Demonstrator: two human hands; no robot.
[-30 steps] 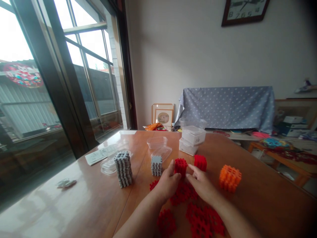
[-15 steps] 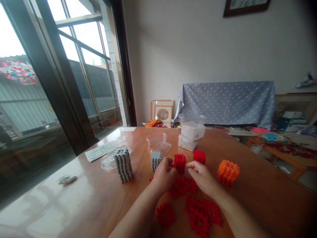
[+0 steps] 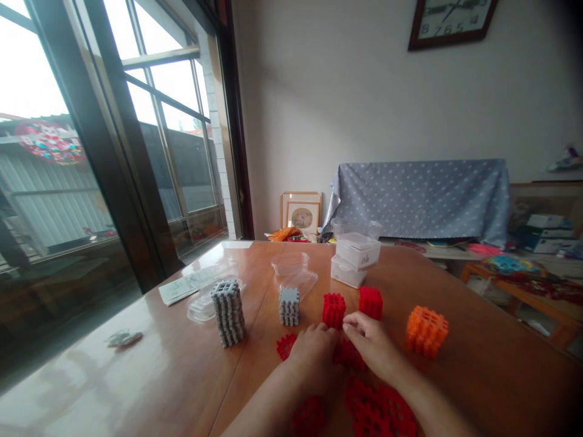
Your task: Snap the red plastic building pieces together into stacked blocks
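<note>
My left hand (image 3: pixel 314 355) lies palm down on the table just in front of a red lattice cube (image 3: pixel 334 309), its fingers curled over flat red lattice pieces (image 3: pixel 285 346). My right hand (image 3: pixel 371 346) is beside it, with bent fingers pinching the edge of a flat red piece (image 3: pixel 348 353) between the two hands. A second red cube (image 3: pixel 370 301) stands just behind my right hand. More flat red pieces (image 3: pixel 380 413) lie under my forearms. What my left palm covers is hidden.
An orange lattice cube (image 3: pixel 427 331) sits to the right. A small grey cube (image 3: pixel 288 305) and a tall grey stack (image 3: pixel 228 311) stand to the left. Clear plastic tubs (image 3: pixel 355 255), lids (image 3: pixel 298 280) and a paper sheet (image 3: pixel 175 289) lie farther back on the wooden table (image 3: pixel 159 376).
My left hand has let go of the red cube and dropped onto the flat red pieces. My right hand has moved slightly nearer, and the view has tilted.
</note>
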